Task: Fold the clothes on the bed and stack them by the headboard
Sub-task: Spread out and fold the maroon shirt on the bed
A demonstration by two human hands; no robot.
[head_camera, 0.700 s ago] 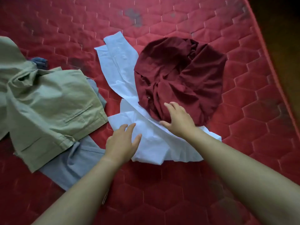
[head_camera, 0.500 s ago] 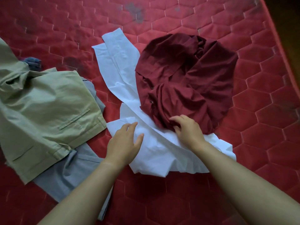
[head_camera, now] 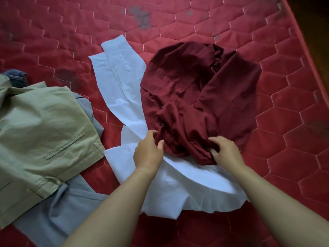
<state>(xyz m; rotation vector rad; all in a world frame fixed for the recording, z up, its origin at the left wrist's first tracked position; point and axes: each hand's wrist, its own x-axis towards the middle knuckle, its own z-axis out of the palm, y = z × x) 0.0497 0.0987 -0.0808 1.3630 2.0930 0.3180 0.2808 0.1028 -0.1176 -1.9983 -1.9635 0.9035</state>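
A crumpled maroon shirt (head_camera: 199, 97) lies in a heap on the red quilted bed, on top of a white shirt (head_camera: 124, 90) spread flat beneath it. My left hand (head_camera: 148, 152) pinches the maroon shirt's near left edge between thumb and fingers. My right hand (head_camera: 225, 150) grips a bunched fold of the same shirt at its near right edge. Both hands rest over the white shirt's lower part. The headboard is out of view.
Khaki trousers (head_camera: 42, 132) lie at the left on a grey garment (head_camera: 58, 211); a dark blue piece (head_camera: 15, 75) shows behind them. The red mattress (head_camera: 293, 139) extends right to its edge (head_camera: 308, 50), with dark floor beyond.
My left hand has moved from the white shirt up to the maroon shirt's edge. My right hand has gone from lying flat on the maroon shirt to gripping its fabric.
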